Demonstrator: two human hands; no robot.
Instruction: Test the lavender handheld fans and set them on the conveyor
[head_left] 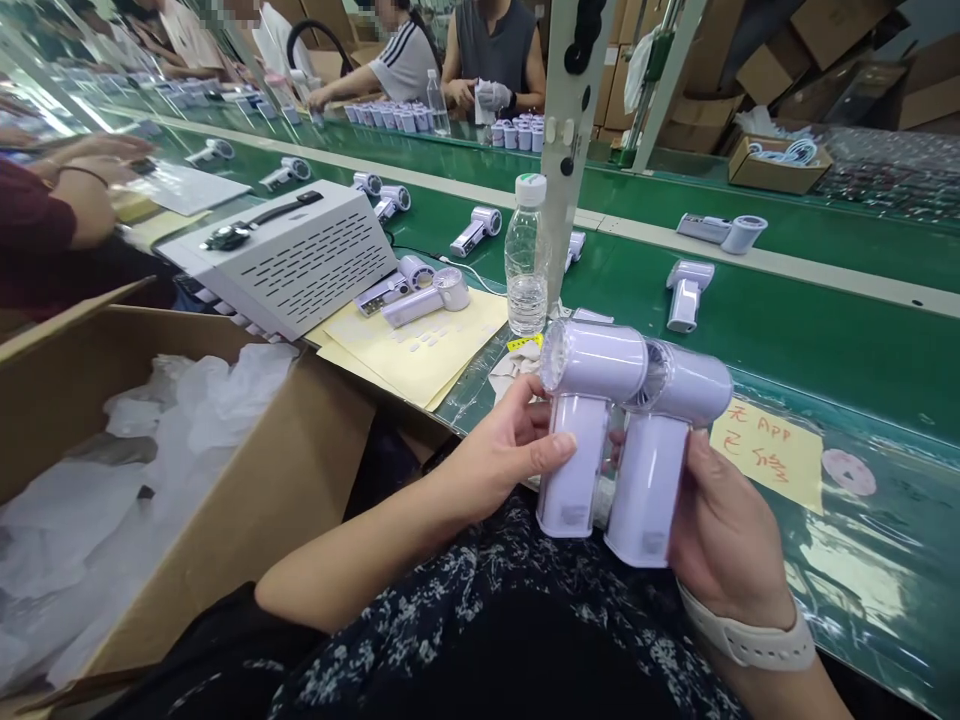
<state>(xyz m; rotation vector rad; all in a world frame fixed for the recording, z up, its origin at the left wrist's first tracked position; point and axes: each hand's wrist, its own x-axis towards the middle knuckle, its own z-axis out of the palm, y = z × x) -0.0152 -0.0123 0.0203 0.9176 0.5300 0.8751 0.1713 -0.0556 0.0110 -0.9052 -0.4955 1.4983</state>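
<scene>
I hold two pale lilac handheld fans upright in front of me, side by side and touching. My left hand (pixel 504 455) grips the handle of the left fan (pixel 577 430), thumb pressed against its side. My right hand (pixel 726 540) wraps the handle of the right fan (pixel 660 450) from the right; a white watch band sits on that wrist. Both fans have round barrel heads pointing left. They hover over my lap at the near edge of the green conveyor belt (pixel 795 330).
A cardboard box (pixel 247 500) with white plastic bags stands at my left. A white vented machine (pixel 292 255), yellow sheets (pixel 420 350), a water bottle (pixel 526 260), a yellow note (pixel 769 450) and several loose fans lie on the belt. Other people work at left and beyond.
</scene>
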